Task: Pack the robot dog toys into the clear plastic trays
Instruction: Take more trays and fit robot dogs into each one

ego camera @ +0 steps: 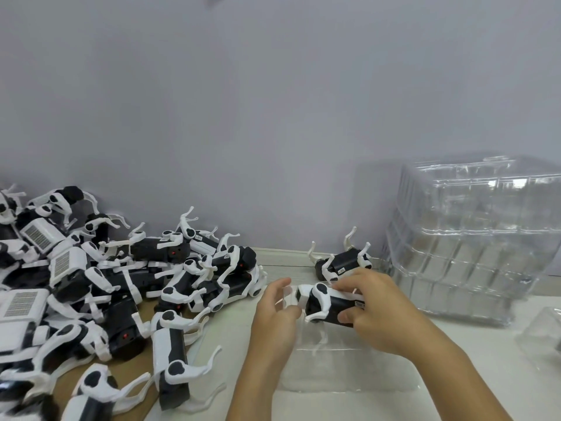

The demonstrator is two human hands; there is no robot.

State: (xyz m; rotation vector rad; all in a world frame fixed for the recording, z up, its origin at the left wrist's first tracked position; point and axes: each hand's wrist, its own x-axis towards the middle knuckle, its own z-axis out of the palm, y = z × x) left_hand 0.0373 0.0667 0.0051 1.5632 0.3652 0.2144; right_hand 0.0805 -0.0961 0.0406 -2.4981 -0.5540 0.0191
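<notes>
My right hand [375, 311] grips a black-and-white robot dog toy [326, 305] by its body, just above a clear plastic tray [343, 372] that lies on the table in front of me. My left hand [274, 314] holds the tray's upright far-left edge, fingers curled beside the toy's white head. A large pile of robot dog toys [100, 287] covers the left of the table. One more toy [343, 262] lies on its back behind my hands, legs up.
A tall stack of clear plastic trays [473, 268] stands at the right against the grey wall. Another clear tray piece [543, 335] sits at the far right edge. Brown cardboard [142, 317] lies under the pile. The table top [379, 405] is white.
</notes>
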